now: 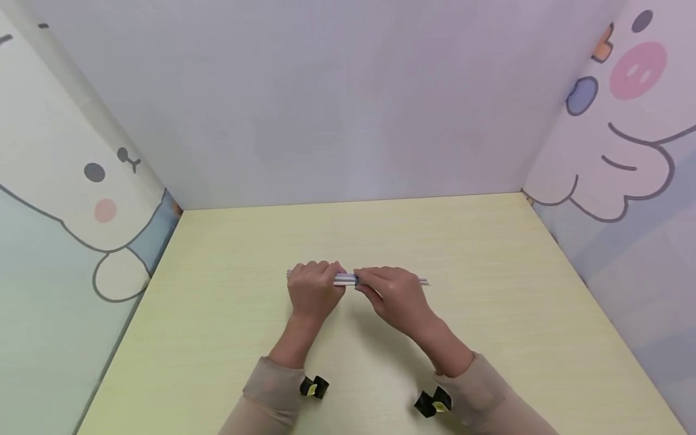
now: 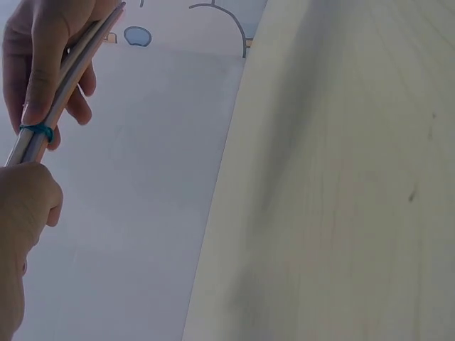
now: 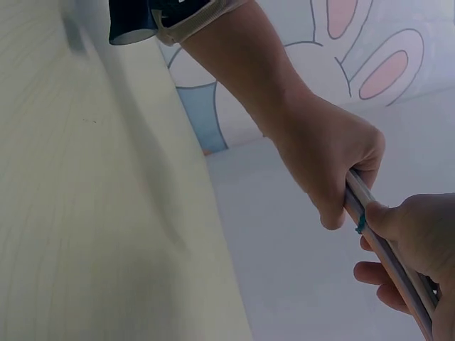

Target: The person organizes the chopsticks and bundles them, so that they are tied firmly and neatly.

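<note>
Held level above the table is a bundle of thin, light-coloured sticks [image 1: 344,280], of a kind I cannot make out for certain. A teal band [image 2: 39,131] circles it between the hands. My left hand [image 1: 315,291] grips the left part of the bundle in a fist, a short stub jutting out beyond it. On the other side, my right hand [image 1: 401,297] pinches the bundle with thumb and fingers right at the band. The right ends of the sticks poke out past that hand. In the right wrist view the band [image 3: 360,224] is partly covered by the right thumb.
The pale yellow table [image 1: 228,254] spreads beneath both hands. A plain grey-white wall [image 1: 348,121] stands behind it, and panels with cartoon animals rise at the left and right. Small black objects [image 1: 314,387] sit by both sleeve cuffs.
</note>
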`<state>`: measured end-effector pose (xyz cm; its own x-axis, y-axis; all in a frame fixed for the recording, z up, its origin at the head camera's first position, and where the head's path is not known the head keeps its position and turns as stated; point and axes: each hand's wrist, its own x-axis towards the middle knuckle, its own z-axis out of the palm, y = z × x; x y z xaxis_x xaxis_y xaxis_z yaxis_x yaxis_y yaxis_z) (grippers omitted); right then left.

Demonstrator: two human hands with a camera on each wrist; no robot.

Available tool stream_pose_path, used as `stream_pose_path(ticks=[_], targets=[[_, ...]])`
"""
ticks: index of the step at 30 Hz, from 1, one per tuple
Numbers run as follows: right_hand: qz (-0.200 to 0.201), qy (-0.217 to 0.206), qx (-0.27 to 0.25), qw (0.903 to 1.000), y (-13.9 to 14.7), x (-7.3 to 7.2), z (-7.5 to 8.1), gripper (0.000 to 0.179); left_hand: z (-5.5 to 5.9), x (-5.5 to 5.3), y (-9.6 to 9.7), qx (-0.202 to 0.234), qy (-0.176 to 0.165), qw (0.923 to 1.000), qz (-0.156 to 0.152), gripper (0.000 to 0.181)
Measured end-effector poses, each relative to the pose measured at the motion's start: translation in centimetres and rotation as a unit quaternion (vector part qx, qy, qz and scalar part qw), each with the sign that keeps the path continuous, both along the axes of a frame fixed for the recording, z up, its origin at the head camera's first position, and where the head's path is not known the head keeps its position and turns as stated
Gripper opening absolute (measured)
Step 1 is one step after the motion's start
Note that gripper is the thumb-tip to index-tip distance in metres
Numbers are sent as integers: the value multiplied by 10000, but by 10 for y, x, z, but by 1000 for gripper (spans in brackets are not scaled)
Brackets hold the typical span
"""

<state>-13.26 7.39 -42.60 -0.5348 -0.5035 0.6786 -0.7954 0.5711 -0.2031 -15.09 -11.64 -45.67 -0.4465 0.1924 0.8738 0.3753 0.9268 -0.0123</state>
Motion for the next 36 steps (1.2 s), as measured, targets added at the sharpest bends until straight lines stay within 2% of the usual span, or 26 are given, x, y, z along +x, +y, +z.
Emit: stream_pose_path(ticks=[5, 11, 19, 27, 30, 33, 36], targets=[[-71, 59, 115, 9999, -6, -1, -1, 37, 1, 2, 6, -28, -42, 10000, -50, 16], [-104, -387, 343, 9986, 0, -3, 1, 42, 2, 1, 2, -106, -139, 9998, 61, 17], [-162, -318, 386, 9986, 18, -13, 3, 23, 3, -1, -10, -49, -253, 9993, 282, 16], [0, -225, 688, 9974, 30, -19, 7, 22, 6, 0, -11, 3, -354, 9993, 144, 20], [38, -147, 667, 9977, 34, -21, 8, 22, 8, 0, -17, 155, -464, 9984, 267, 25], [48, -71, 606, 9981, 39, -24, 8, 22, 8, 1, -26, 504, -621, 9957, 460, 31], [62, -52, 551, 9984, 44, -28, 7, 23, 7, 2, -33, 791, -959, 9915, 386, 34]])
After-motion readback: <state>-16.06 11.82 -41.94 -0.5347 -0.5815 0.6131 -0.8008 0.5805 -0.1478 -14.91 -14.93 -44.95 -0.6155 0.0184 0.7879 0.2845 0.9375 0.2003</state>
